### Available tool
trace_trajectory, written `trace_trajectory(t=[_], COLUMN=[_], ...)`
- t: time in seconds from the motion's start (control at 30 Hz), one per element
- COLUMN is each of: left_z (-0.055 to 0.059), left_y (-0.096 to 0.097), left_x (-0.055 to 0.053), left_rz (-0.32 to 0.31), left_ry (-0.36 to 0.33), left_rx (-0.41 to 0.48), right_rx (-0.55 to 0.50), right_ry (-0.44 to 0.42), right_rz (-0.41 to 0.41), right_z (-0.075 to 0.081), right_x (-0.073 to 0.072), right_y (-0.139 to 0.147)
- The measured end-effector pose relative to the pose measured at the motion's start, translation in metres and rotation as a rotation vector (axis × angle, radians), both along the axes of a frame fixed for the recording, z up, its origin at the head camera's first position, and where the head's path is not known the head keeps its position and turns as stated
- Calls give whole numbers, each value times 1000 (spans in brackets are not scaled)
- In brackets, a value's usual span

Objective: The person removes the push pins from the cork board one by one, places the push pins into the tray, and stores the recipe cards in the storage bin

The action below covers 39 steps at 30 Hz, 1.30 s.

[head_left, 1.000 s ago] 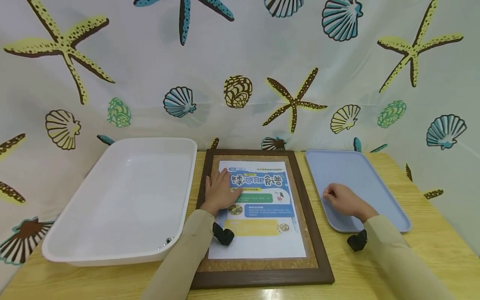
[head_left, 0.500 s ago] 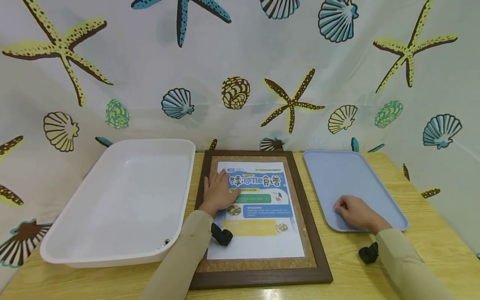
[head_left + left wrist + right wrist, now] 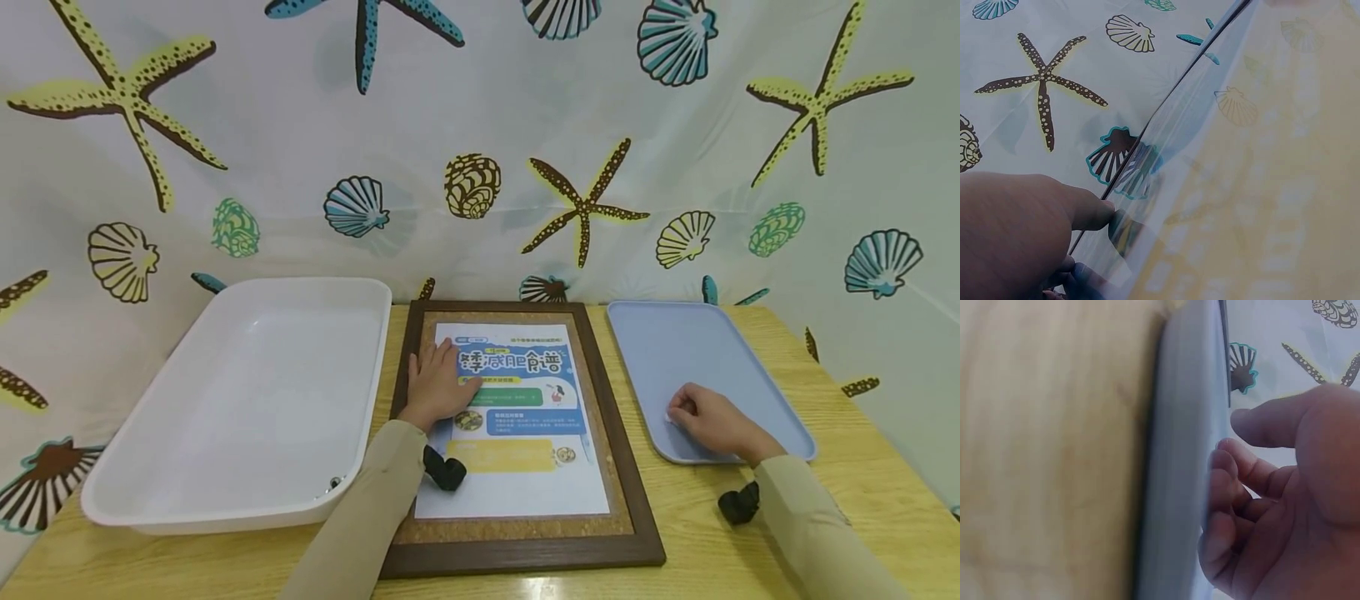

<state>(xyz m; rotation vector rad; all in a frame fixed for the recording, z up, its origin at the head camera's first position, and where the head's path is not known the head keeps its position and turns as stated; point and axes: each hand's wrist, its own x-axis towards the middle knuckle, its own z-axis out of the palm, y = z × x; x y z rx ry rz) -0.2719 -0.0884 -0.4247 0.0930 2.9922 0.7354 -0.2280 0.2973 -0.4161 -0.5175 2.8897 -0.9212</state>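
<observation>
My left hand (image 3: 433, 383) lies with straight, spread fingers on a printed sheet (image 3: 517, 492) with blue, green and yellow blocks. The sheet rests on a corkboard (image 3: 592, 527) framed in dark brown. In the left wrist view, my thumb (image 3: 1092, 211) lies along the glossy sheet's edge. My right hand (image 3: 716, 421) is low over the near part of a light blue tray (image 3: 675, 342), fingers curled. A tiny pale spot shows at its fingertips, too small to identify. In the right wrist view, a narrow gap separates thumb and index finger near the tray's rim (image 3: 1179, 456).
A large white basin (image 3: 247, 400) stands left of the board, with a small shiny spot near its front right corner. Behind the wooden table (image 3: 870, 483) hangs a white cloth (image 3: 480, 100) printed with starfish and shells.
My right hand has moved right and slightly nearer, from the tray's left edge to above its near part. My left hand stays in place on the sheet.
</observation>
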Motion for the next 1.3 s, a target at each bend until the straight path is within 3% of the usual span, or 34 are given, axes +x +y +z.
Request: trace_trajectory(t=[0.27,0.53,0.73,0.87,1.13,1.3], left_z=[-1,-3,-3,-4,-6,-4], left_y=[-3,-4,-2,-2,-3,-3], left_x=[2,-1,0,0,-4,-3], left_rz=[3,1,-4,-13,-20,-15], left_ry=[6,-2,2,5,17,15], left_rx=[-1,-3,1,-1,-10,-8], right_rx=[37,-11,29,59,73,-22], right_ry=[-61,-80,-43,-78,-183,-217], right_rz=[-28,51,76,84,24,-91], right_z=[16,15,12,16,24,17], right_x=[-6,-19,-28,-33,-40,-47], right_y=[-27,-61,-89,-100,-115,-122])
